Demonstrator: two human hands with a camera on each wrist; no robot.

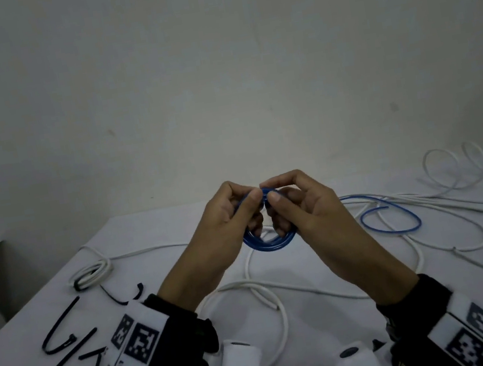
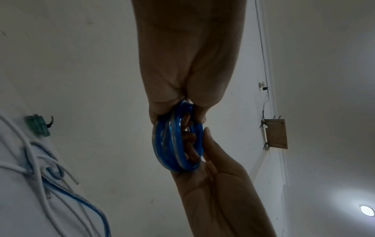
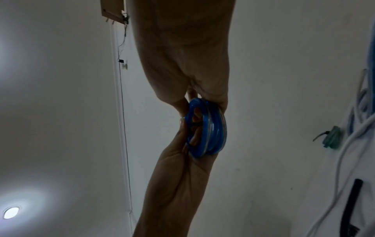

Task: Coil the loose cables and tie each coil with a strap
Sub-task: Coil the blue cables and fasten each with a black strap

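Observation:
A small coil of blue cable [image 1: 270,243] hangs above the table, held between both hands. My left hand [image 1: 250,205] pinches its top with thumb and forefinger. The right hand [image 1: 272,199] pinches the top beside it, thumbs almost touching. In the left wrist view the blue coil [image 2: 174,144] has several turns, and fingers of the right hand [image 2: 211,154] reach through its hole. The right wrist view shows the coil [image 3: 211,128] edge-on under the right hand [image 3: 190,96]. No strap shows on the coil. Black straps [image 1: 58,335] lie on the table at the left.
The white table [image 1: 160,275] carries long loose white cables [image 1: 271,301] and a loose blue cable [image 1: 397,215] to the right. A white coil [image 1: 93,271] lies at the left. The wall stands close behind. More white loops [image 1: 453,168] lie at the far right.

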